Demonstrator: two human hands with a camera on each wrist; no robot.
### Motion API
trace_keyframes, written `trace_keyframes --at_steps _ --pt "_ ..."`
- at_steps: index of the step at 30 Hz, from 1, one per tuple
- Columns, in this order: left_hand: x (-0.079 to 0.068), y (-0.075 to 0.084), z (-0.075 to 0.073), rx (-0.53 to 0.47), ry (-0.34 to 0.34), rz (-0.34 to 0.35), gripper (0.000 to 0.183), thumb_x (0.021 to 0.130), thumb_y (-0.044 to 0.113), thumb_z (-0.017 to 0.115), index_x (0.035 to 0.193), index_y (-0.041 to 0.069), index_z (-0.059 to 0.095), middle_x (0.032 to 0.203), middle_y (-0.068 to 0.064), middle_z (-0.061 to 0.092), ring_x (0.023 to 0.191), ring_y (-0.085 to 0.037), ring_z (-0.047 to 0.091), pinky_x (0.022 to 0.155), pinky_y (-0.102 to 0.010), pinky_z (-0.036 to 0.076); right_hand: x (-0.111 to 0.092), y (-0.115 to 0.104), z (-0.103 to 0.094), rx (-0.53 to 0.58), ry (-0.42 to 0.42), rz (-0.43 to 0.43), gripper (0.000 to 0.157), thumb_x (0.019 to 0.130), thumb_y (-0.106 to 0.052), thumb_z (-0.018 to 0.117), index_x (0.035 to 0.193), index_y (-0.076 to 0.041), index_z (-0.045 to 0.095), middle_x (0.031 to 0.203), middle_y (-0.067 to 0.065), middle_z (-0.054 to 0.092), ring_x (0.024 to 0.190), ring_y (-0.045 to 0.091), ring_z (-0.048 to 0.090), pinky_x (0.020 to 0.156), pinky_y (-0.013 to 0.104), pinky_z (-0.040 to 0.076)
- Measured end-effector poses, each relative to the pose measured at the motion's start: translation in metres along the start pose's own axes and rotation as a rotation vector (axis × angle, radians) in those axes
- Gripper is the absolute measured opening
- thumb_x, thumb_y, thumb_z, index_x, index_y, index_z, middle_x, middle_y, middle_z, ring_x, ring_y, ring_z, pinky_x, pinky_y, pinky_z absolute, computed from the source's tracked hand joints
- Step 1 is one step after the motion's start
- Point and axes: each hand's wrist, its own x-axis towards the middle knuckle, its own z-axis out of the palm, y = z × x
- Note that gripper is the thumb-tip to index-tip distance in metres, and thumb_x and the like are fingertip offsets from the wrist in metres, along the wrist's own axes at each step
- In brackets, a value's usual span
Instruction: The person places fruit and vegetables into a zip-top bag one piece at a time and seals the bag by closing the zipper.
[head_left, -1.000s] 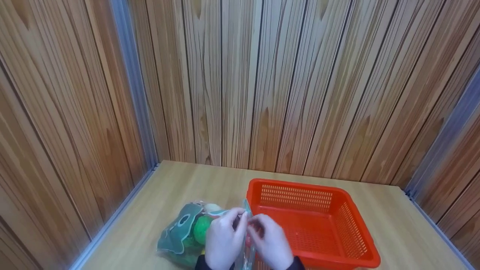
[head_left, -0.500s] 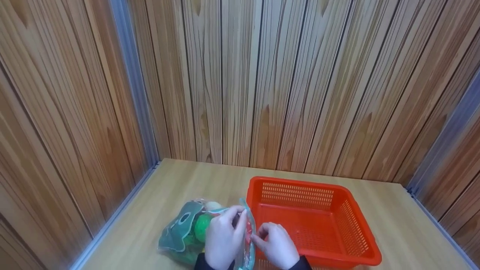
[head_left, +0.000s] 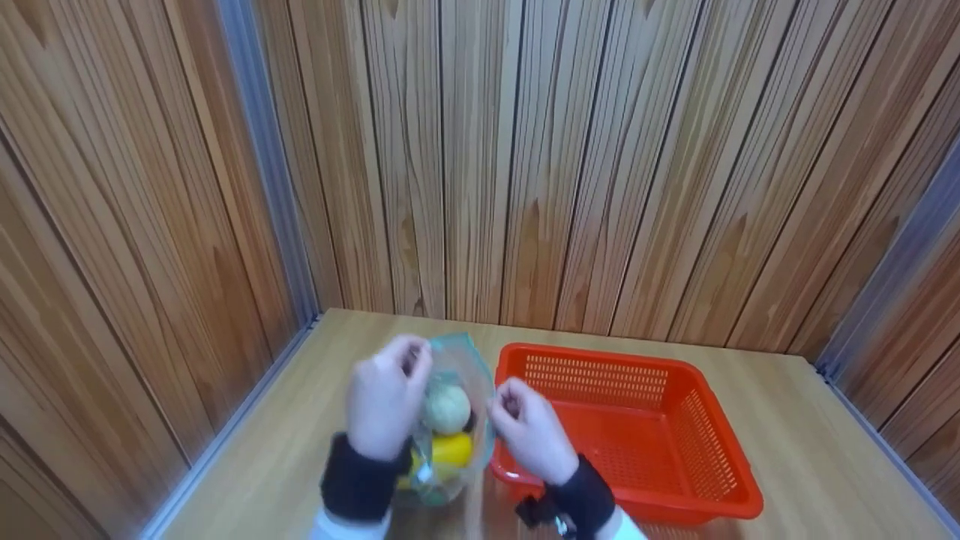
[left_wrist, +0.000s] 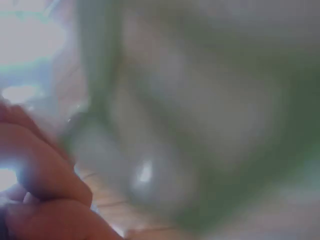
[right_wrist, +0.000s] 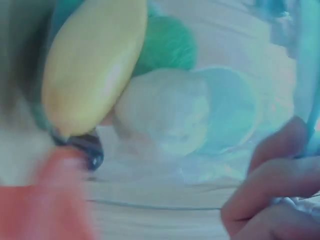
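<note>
A clear plastic bag with green edging stands upright on the table, its mouth spread. My left hand pinches the left side of the mouth and my right hand the right side. Inside show a pale round piece and a yellow piece. The right wrist view shows a long yellow fruit-like piece, a green round piece and a dark glossy piece. In the left wrist view the bag's printed side is blurred, beside curled fingers.
An orange-red plastic basket with slotted walls stands right of the bag, close to my right hand. Wood-plank walls enclose the pale wooden table at the back and sides.
The bag has gone from lying on its side to upright with its mouth spread. My left hand has moved up and left, away from the right hand, which has risen slightly.
</note>
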Motion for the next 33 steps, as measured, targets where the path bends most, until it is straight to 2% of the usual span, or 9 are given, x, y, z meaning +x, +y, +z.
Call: trace_keyframes --at_steps 2,6,9,12,16,19,23,29,33 --pt "0.018 -0.001 -0.011 0.022 0.018 -0.006 0.012 0.096 0.009 0.065 0.093 0.004 0.074 0.067 -0.006 0.068 0.052 -0.009 0.05 0.05 -0.021 0.041 0.012 -0.014 -0.003 0.067 0.022 -0.031 0.013 0.104 -0.01 0.057 0.095 -0.001 0.053 0.069 -0.001 0.051 0.06 0.013 0.049 0.057 0.02 0.044" --pt "0.044 -0.002 -0.031 0.031 -0.011 -0.069 0.017 0.099 0.011 0.06 0.095 0.001 0.073 0.068 -0.009 0.068 0.052 -0.013 0.053 0.05 -0.021 0.039 0.04 -0.042 -0.006 0.197 0.06 -0.06 0.016 0.106 -0.008 0.053 0.09 -0.004 0.051 0.063 -0.002 0.051 0.053 0.01 0.047 0.052 0.021 0.042" --pt "0.057 -0.004 -0.041 0.013 -0.054 -0.151 0.019 0.101 0.012 0.057 0.096 0.001 0.071 0.069 -0.01 0.067 0.054 -0.014 0.055 0.052 -0.022 0.039 0.058 -0.062 -0.006 0.265 0.08 -0.067 0.017 0.107 -0.009 0.05 0.091 -0.006 0.051 0.063 -0.003 0.054 0.052 0.009 0.047 0.051 0.021 0.042" --pt "0.064 -0.006 -0.045 -0.001 -0.076 -0.208 0.019 0.102 0.013 0.056 0.097 0.002 0.071 0.069 -0.01 0.065 0.054 -0.015 0.055 0.052 -0.024 0.039 0.072 -0.075 -0.005 0.277 0.104 -0.072 0.015 0.108 -0.012 0.049 0.095 -0.005 0.052 0.065 -0.001 0.056 0.052 0.009 0.049 0.051 0.02 0.043" --pt "0.061 -0.006 -0.037 -0.054 -0.174 -0.241 0.019 0.103 0.013 0.056 0.102 0.0 0.07 0.07 -0.008 0.066 0.052 -0.013 0.055 0.051 -0.023 0.043 0.078 -0.074 0.002 0.211 0.081 -0.035 0.011 0.107 -0.011 0.052 0.105 -0.001 0.054 0.068 -0.002 0.057 0.051 0.009 0.05 0.052 0.02 0.046" --pt "0.056 -0.004 -0.028 -0.125 -0.261 -0.233 0.022 0.102 0.01 0.056 0.119 -0.002 0.065 0.068 -0.007 0.064 0.051 -0.01 0.054 0.049 -0.021 0.045 0.076 -0.072 0.008 0.198 0.035 0.008 0.015 0.104 -0.008 0.056 0.115 0.0 0.051 0.071 -0.003 0.058 0.054 0.009 0.05 0.054 0.021 0.046" --pt "0.052 0.002 -0.02 -0.157 -0.321 -0.149 0.037 0.102 0.008 0.059 0.137 0.0 0.053 0.064 -0.006 0.06 0.05 -0.011 0.053 0.048 -0.021 0.042 0.073 -0.077 0.009 0.25 0.051 -0.002 0.027 0.101 -0.006 0.059 0.125 -0.004 0.047 0.072 -0.002 0.06 0.056 0.012 0.05 0.057 0.024 0.046" --pt "0.049 0.006 -0.012 -0.151 -0.436 -0.085 0.035 0.104 0.014 0.06 0.135 0.001 0.053 0.074 -0.01 0.065 0.057 -0.015 0.056 0.055 -0.023 0.044 0.071 -0.081 0.014 0.189 0.041 -0.028 0.023 0.099 -0.003 0.059 0.118 -0.003 0.048 0.067 -0.002 0.062 0.054 0.012 0.055 0.057 0.023 0.051" --pt "0.046 0.005 -0.011 -0.164 -0.499 -0.083 0.043 0.103 0.024 0.063 0.139 0.003 0.051 0.07 -0.005 0.056 0.057 -0.015 0.051 0.055 -0.024 0.041 0.068 -0.08 0.015 0.188 0.055 -0.044 0.015 0.104 -0.006 0.052 0.118 0.0 0.049 0.07 -0.002 0.062 0.057 0.011 0.059 0.058 0.023 0.055"
